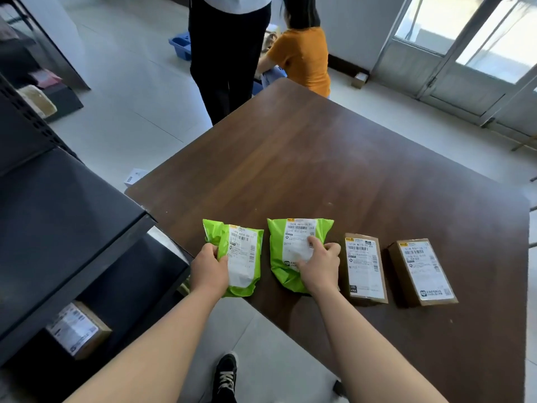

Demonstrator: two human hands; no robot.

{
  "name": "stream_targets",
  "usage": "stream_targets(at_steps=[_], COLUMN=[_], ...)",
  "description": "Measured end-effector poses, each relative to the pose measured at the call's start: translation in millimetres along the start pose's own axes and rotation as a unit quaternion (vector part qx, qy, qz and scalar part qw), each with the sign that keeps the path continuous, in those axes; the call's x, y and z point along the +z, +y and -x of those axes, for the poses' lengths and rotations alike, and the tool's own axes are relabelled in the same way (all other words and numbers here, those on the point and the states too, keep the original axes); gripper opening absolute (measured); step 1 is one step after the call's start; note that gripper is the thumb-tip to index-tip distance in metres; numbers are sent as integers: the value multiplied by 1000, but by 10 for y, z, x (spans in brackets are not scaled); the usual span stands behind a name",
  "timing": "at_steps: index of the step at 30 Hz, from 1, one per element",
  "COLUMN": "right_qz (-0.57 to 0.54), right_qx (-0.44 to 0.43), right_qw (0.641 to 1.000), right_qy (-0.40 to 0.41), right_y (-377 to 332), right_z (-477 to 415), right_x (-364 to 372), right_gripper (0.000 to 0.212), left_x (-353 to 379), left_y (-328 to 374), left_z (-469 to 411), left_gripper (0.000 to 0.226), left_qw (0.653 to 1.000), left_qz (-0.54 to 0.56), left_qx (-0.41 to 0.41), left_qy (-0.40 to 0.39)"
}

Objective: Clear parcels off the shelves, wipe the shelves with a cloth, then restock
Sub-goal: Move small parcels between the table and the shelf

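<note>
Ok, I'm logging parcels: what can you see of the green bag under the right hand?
The right green bag is a soft, crinkled plastic mailer with a white barcoded label. It lies flat on the table, between the left green bag and a box. The right hand grips its near right edge, a finger on the label.

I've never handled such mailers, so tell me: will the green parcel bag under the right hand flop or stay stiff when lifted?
Probably floppy: the green parcel bag is wrinkled soft plastic, bulging unevenly, unlike the cardboard box beside it. Likely light, as it lies fairly flat on the table. Its glossy film may slip in the right hand.
</note>
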State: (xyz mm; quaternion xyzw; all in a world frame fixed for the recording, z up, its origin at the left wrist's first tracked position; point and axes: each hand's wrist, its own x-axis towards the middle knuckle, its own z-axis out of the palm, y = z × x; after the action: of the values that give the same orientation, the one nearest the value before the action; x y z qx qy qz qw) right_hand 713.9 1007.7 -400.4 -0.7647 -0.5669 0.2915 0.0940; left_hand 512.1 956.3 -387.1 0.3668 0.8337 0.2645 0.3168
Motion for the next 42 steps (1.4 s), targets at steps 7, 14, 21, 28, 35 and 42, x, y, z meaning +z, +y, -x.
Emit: stream_targets(at_steps=[7, 14, 21, 28, 35, 42], right_qz=[-7, -42, -52, -32, -32, -19], right_qx=[-133, -220, -283, -340, -372, -408], right_qw=[991, 971, 946, 919, 883, 831], right_qy=[-15, -81, -147, -195, -284, -379], right_y=[-5, 14, -93, -399, -641, -567], right_z=[142, 388, 883, 1642, 2757, 4361], right_x=[-124, -162, -74, 262, 811, 1482], right_gripper=[58, 51, 58, 61, 65, 62], left_x=[-123, -180, -343, -753, -1210, -1753], left_y=[-125, -375, -821, -1410, -2216, -3387], left_z=[448, 1026, 1653, 2309, 3158, 4406], left_gripper=[5, 4, 13, 3, 2, 37], left_qw=[993, 977, 955, 912, 855, 816], left_qz=[32, 84, 100, 158, 179, 166], left_qx=[-43, -87, -140, -211, -289, -339], left_qy=[101, 177, 243, 314, 392, 438])
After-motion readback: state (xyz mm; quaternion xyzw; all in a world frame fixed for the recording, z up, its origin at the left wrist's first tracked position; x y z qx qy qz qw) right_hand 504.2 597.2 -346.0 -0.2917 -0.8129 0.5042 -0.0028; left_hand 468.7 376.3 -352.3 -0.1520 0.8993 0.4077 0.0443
